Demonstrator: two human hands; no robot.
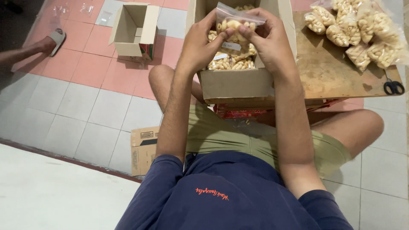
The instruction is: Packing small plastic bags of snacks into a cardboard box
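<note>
While hands (pixel 238 36) pinch snack bag (pixel 236 19), tiled floor (pixel 85 106) w/ boxes.

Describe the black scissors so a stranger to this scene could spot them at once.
Start at the brown wooden board on the right, beside the open cardboard box in front of the seated person. Follow its near edge to the right-hand corner, below the heap of clear snack bags. The scissors lie there, the only black, looped thing on the board.
</note>
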